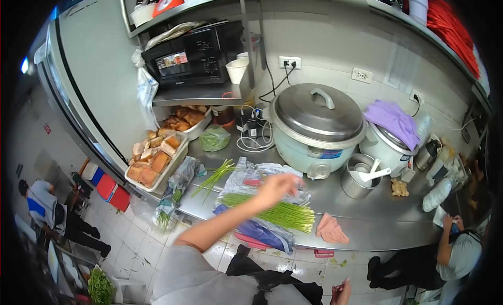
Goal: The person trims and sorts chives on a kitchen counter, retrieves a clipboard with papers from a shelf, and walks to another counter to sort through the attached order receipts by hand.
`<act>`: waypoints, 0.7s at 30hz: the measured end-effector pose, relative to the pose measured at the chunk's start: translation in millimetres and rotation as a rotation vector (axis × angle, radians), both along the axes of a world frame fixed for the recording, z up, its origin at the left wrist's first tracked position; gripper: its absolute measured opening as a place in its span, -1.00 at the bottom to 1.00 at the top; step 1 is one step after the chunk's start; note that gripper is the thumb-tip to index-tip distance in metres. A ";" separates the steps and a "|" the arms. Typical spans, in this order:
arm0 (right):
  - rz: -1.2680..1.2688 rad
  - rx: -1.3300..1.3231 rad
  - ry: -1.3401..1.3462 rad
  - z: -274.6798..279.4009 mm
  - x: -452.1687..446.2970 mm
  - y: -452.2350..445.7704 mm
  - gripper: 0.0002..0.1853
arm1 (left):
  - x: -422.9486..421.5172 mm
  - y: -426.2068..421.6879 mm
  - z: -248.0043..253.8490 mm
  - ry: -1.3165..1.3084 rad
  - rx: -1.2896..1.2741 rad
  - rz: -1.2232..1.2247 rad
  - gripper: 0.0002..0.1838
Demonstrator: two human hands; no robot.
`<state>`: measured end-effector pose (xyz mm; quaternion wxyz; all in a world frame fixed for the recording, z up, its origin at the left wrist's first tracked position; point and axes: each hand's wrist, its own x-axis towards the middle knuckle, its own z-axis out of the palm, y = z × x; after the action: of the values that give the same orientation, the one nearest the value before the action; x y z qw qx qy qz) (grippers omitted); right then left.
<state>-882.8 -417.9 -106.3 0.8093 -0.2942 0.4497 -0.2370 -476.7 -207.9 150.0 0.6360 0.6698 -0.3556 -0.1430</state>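
My left hand (277, 191) is raised above the steel counter, its fingers loosely bent and somewhat blurred, with nothing visible in them. Beneath it lies a broad bundle of long thin green stalks (283, 215), pale at the right end, on crumpled plastic wrapping (238, 179). A smaller bunch of green stalks (214, 178) rests to the left. At the bottom edge, my right hand (341, 292) hangs low in front of the counter, partly cut off, fingers apart and apparently holding nothing. Right of the bundle is a pinkish-orange cloth (331, 230).
A large lidded rice cooker (314, 121) stands behind, with a metal pot (361, 176) holding white ladles to its right. Trays of meat (157, 158) sit at left below a microwave (183, 58). One person (60, 210) is far left, another (456, 252) at right.
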 end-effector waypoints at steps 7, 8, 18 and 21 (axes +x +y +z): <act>0.124 -0.496 -0.044 138.2 137.3 45.8 -0.67 | 194.4 176.2 158.4 -1.102 0.164 0.847 -0.84; 0.121 -0.377 -0.222 160.9 151.6 54.9 -0.68 | 228.5 196.4 180.1 -1.128 0.128 0.955 -0.79; 0.961 -0.784 -0.164 355.8 407.8 195.3 -0.68 | 479.5 320.4 333.0 -1.373 0.558 1.132 -0.46; 1.190 -0.901 -0.264 417.0 498.1 249.9 -0.66 | 479.6 321.2 329.2 -1.202 0.564 0.975 -0.53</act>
<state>-384.7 -167.9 310.7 0.6493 -0.7587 -0.0260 0.0457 2.9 113.3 479.2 0.1359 0.8458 -0.2555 0.4482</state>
